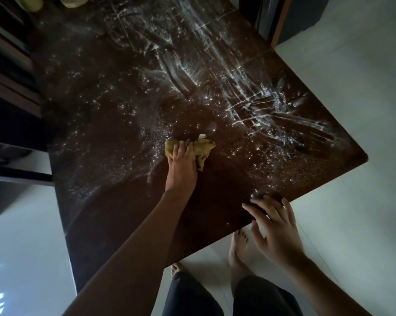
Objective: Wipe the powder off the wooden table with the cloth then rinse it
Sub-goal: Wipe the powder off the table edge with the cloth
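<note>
**Left hand down on the cloth, mid-table**

The left hand was on the crumpled yellow-green cloth, fingers laid across the top and pressing it flat to the dark brown wooden table. It was not clenched; the cloth bunched out on both sides of the hand. The cloth sat near the middle of the tabletop, at the edge of the white powder – streaks and smears across the far half, loose specks to either side. The wood between the cloth and the near edge looked mostly bare.

The right hand was released, fingers spread and holding nothing, at the table's near edge – its fingertips lay over the wood by a small patch of powder. Below it, two bare feet stood on the pale tiled floor.
</note>
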